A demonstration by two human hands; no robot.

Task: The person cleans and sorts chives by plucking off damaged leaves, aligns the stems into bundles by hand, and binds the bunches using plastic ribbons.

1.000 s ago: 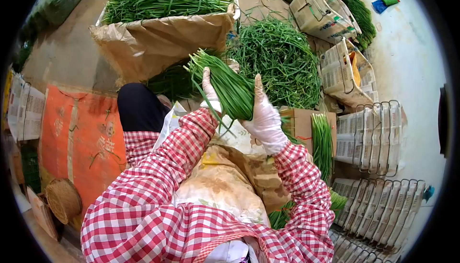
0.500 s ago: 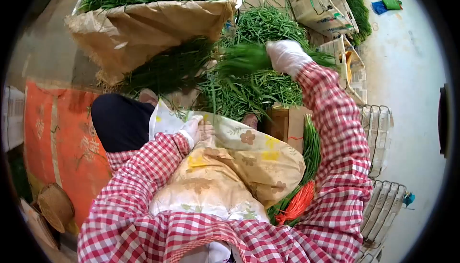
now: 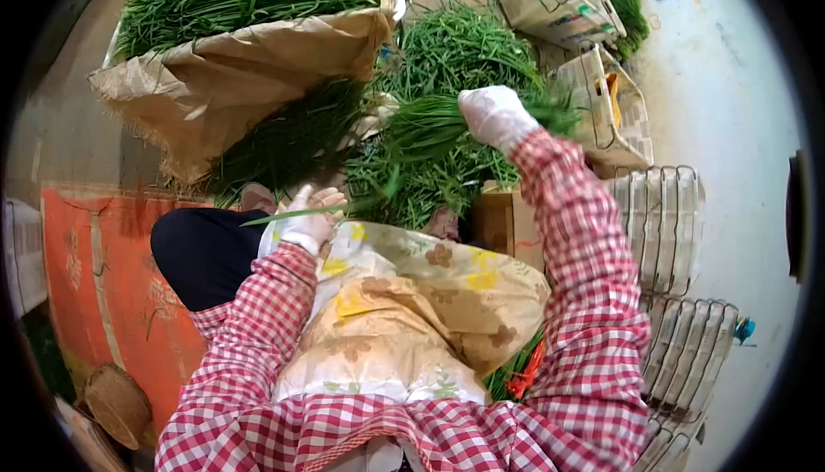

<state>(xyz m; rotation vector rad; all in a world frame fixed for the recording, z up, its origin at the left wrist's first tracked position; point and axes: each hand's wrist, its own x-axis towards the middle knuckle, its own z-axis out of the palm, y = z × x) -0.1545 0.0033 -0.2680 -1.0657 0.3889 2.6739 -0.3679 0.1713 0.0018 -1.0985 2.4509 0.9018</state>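
Note:
My right hand (image 3: 496, 116), in a white glove, is closed around a bunch of long green chives (image 3: 425, 125); their leaves stick out on both sides of the fist. Beneath it spreads a loose heap of chives (image 3: 464, 51) on the floor. Over my lap, my left hand (image 3: 316, 217) is open, palm up with its fingers stretched out. One thin chive leaf (image 3: 296, 213) crosses in front of it; whether it touches the palm I cannot tell. A stained flowered apron (image 3: 412, 274) covers my lap.
A cloth-lined crate (image 3: 232, 55) heaped with chives stands at upper left. White plastic crates (image 3: 657, 223) line the right side. By my right leg are a cardboard box (image 3: 520, 231) and red ties (image 3: 526, 373). An orange sheet (image 3: 112, 274) lies left.
My left hand has risen off the apron and moved left, turning palm up and opening. The right hand still grips the chives, now seen slightly further left; the whole view has shifted.

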